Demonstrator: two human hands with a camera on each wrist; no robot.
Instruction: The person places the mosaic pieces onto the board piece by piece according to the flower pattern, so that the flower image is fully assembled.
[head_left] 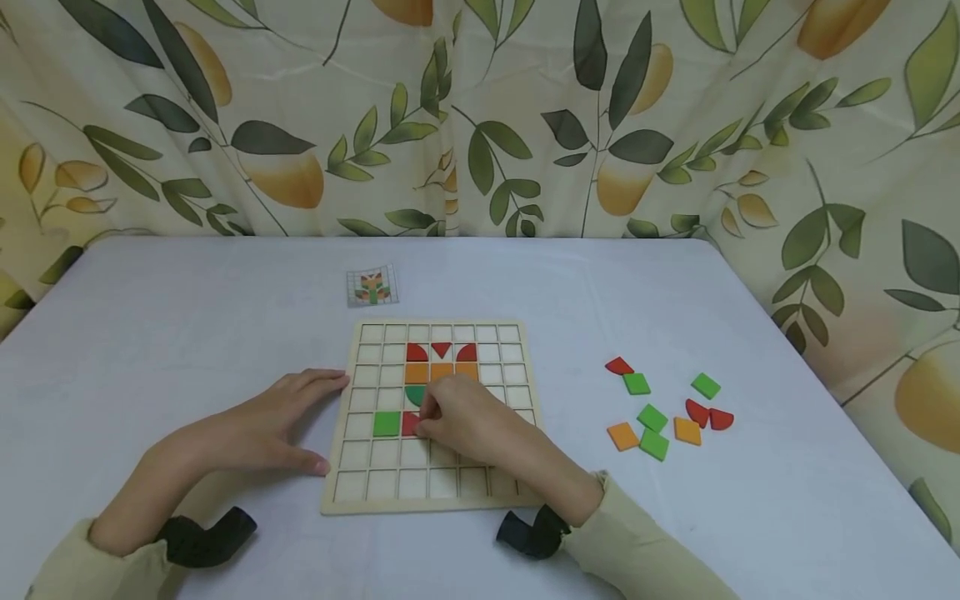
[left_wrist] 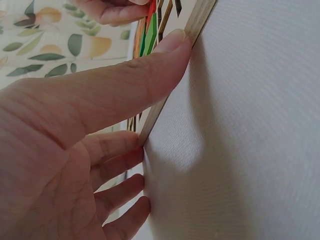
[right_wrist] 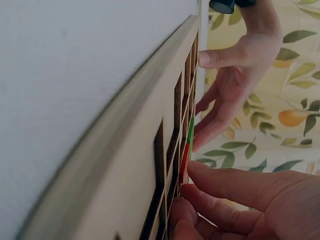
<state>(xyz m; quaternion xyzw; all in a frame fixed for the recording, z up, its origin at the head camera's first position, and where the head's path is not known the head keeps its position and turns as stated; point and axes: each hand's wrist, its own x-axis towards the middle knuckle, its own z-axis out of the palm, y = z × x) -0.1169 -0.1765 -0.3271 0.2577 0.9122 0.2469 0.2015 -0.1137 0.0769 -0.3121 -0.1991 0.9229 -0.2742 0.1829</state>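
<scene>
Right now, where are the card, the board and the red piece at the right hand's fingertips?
card (head_left: 372,287), head view, printed face
board (head_left: 413,482), head view, bare bottom-row cell
red piece (head_left: 408,424), head view, uncovered left part

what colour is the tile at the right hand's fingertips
Red; the tile by the right hand shows best in the head view.

The head view is dim under soft, diffuse light that leaves the white table (head_left: 187,333) greyish; a soft shadow lies beside the left hand (head_left: 270,425). The left wrist view shows that hand's broad, soft-edged shadow on the table. In the dull right wrist view, the board (right_wrist: 107,165) blurs at its near end.
</scene>
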